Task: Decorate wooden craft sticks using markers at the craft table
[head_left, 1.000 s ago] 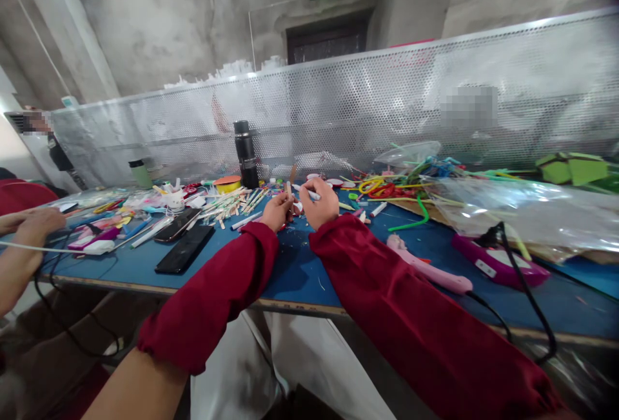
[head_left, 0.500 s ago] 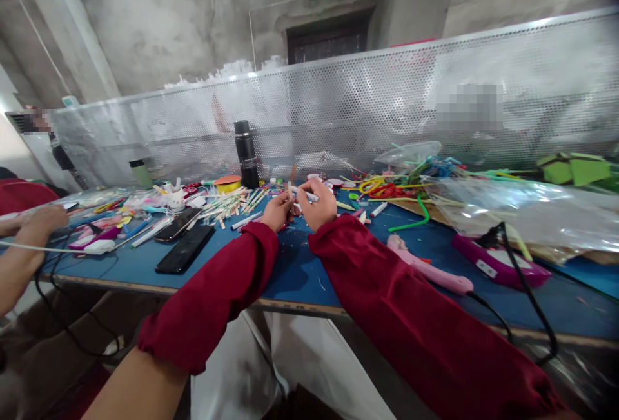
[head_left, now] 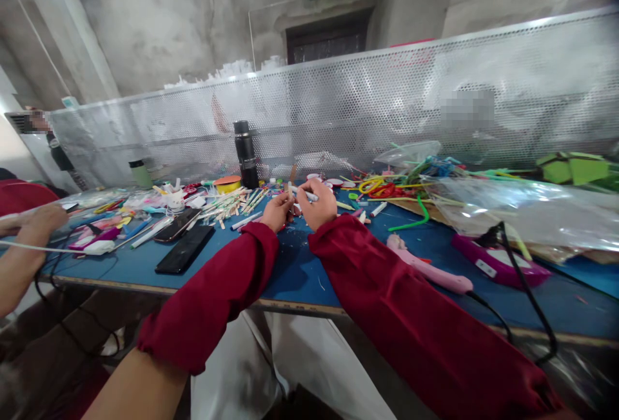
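Note:
Over the blue table (head_left: 294, 278), my two hands meet in the middle of the head view. A white marker pen (head_left: 310, 197) is gripped in the closed fingers of my right hand (head_left: 320, 206), its tip end pointing left. My left hand (head_left: 275, 212) is closed in a pinch on a small pale stick (head_left: 290, 189) that stands roughly upright. The pen's tip end is close to this stick; whether they touch, I cannot tell. Fingers hide the lower part of the stick. Another pen (head_left: 246, 220) lies on the table beside my left hand.
A black phone (head_left: 184, 249) and a black bottle (head_left: 246, 154) stand left of my hands, near scattered sticks (head_left: 232, 206). To the right are a pink glue gun (head_left: 435, 270), a purple device (head_left: 500, 262) and plastic wrap (head_left: 536, 213). A co-worker's hand (head_left: 48, 220) is far left.

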Available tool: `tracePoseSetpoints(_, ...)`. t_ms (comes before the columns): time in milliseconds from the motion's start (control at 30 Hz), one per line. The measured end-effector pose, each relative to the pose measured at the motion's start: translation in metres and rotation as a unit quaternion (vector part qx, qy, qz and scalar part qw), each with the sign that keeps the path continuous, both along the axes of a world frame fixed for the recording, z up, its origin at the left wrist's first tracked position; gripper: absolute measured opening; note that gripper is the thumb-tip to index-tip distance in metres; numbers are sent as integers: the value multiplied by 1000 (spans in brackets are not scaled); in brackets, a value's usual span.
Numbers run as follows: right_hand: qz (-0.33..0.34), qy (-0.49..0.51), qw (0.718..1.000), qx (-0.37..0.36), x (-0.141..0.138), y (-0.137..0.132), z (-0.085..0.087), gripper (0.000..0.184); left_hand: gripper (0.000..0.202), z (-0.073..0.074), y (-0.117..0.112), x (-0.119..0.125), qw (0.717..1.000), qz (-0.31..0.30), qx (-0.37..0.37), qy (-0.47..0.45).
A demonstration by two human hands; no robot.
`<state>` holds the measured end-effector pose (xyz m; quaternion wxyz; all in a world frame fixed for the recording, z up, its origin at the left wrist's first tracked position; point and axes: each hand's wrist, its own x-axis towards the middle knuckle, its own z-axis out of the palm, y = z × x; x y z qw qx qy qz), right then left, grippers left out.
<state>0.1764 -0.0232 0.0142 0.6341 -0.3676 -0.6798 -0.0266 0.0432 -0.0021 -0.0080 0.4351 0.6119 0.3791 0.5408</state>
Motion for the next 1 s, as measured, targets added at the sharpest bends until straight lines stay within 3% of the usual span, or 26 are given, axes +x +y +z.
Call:
tracePoseSetpoints(267,-33,2,999,1,3,7,-3,14,18,4,-3,0,1000,6,-4,-1)
tracePoseSetpoints(700,14,9,1000,1,0,1,-2,13,16,1,0,0,1000,-6,9,-3)
tracePoseSetpoints(1000,-19,13,1000,10,1,3,-1,14,16,3,-3,1,1000,2,2,0)
